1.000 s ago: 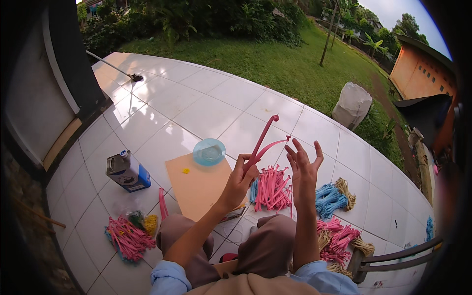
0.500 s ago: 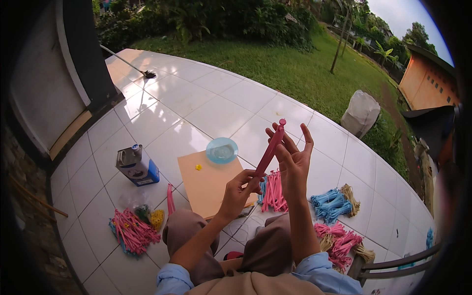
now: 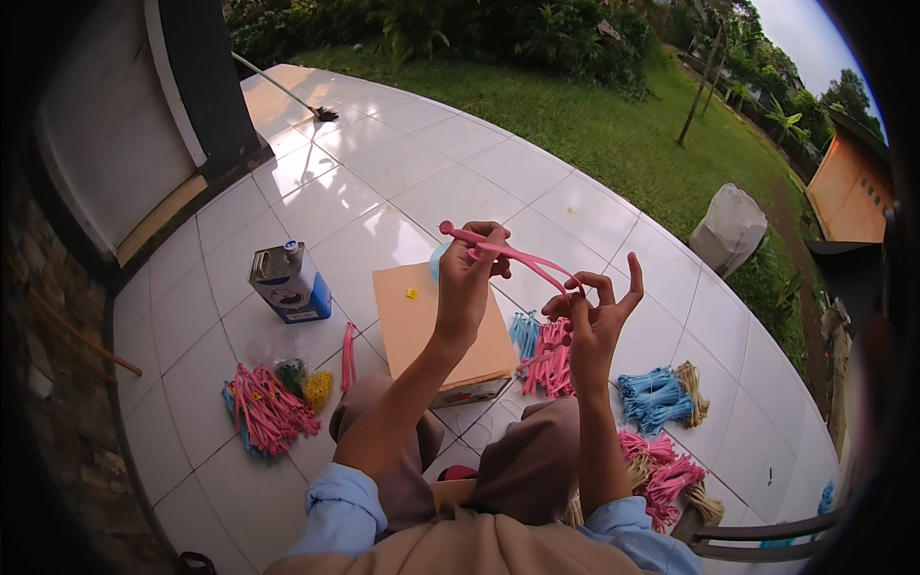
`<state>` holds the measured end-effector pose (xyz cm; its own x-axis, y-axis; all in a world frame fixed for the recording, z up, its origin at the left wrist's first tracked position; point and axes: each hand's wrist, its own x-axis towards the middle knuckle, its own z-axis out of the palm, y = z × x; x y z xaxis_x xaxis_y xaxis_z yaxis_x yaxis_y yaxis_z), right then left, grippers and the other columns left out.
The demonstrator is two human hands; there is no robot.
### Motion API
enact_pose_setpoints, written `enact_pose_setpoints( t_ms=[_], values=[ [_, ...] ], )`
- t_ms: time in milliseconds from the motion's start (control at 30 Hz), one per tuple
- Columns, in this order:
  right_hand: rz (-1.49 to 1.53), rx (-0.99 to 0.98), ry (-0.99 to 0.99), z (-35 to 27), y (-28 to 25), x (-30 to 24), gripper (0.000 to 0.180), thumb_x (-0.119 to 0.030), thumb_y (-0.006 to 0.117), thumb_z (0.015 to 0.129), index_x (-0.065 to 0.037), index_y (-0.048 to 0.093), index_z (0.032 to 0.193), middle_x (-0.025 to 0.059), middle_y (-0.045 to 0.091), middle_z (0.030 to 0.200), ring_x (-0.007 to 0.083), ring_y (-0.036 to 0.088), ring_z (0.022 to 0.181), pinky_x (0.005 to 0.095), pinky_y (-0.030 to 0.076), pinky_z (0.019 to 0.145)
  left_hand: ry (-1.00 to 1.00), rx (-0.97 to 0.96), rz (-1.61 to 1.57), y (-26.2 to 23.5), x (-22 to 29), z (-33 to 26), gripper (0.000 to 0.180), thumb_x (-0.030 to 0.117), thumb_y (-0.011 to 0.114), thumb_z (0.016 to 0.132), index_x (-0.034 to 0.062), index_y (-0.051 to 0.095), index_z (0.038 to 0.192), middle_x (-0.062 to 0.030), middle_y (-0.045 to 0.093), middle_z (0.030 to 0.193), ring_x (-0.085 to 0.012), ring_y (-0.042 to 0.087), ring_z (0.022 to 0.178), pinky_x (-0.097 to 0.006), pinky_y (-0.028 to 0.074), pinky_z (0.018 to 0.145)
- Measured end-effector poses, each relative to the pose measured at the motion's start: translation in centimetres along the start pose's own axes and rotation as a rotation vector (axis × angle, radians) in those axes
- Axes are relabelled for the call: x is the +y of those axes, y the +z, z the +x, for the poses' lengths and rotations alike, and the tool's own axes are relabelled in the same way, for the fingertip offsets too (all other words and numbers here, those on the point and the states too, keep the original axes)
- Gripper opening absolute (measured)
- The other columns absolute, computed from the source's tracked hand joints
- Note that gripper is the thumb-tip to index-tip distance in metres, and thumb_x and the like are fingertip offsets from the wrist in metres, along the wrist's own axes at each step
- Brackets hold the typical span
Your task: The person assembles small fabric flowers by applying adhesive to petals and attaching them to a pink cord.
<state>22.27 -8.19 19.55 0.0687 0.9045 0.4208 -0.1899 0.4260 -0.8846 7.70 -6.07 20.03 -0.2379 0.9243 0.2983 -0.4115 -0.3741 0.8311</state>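
Observation:
A long pink strap (image 3: 525, 256) with rounded knob ends is stretched between my hands, above a peach-topped box (image 3: 422, 335). My left hand (image 3: 470, 287) grips it near the knobs, with the fingers curled around it. At the bent far end, my right hand (image 3: 596, 331) pinches the strap between thumb and fingers, one finger raised. Below the hands, beside the box, lies a bundle of similar pink straps (image 3: 549, 359) with some blue straps (image 3: 524, 331). One more pink strap piece (image 3: 348, 355) is on the tiles to the left of the box.
A blue-and-white can (image 3: 292, 283) stands at left. Near it lie a pink strap pile (image 3: 271, 407) and a bag of yellow pieces (image 3: 317, 389). Blue bundles (image 3: 655, 398) and pink bundles (image 3: 671, 479) sit at right. A pale blue bowl (image 3: 437, 263) shows partly behind my left hand.
My left hand has moved up to the knob end, while my right hand has come down to the opposite end. The strap, earlier held slanting upward and straight, now bows between them.

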Motion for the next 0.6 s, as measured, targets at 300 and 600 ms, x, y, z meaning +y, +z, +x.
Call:
enact_pose_setpoints(
  t_ms=[300,600],
  values=[
    [0.005,-0.26,0.183,5.7,-6.2,1.3,0.097,0.01,0.051,0.073,-0.016,-0.015,0.139,0.0068,0.046,0.087,0.0168,0.061,0.073,0.0372,0.059,0.069,-0.103,-0.231,0.565,-3.8,2.7,0.8,0.013,0.011,0.065,0.082,0.0015,0.065,0.09,-0.0034,0.062,0.076,-0.0073,0.059,0.066,-0.02,0.051,0.063],
    [-0.124,-0.659,0.545,7.9,-7.9,17.9,0.112,0.01,0.063,0.072,-0.021,-0.021,0.139,0.0086,0.051,0.081,0.0163,0.061,0.068,0.0304,0.054,0.059,-0.374,-0.401,0.893,-13.9,-9.7,0.7,0.021,0.008,0.061,0.081,0.0155,0.07,0.098,-0.0018,0.051,0.077,-0.0113,0.044,0.071,-0.024,0.041,0.068]
  ],
)
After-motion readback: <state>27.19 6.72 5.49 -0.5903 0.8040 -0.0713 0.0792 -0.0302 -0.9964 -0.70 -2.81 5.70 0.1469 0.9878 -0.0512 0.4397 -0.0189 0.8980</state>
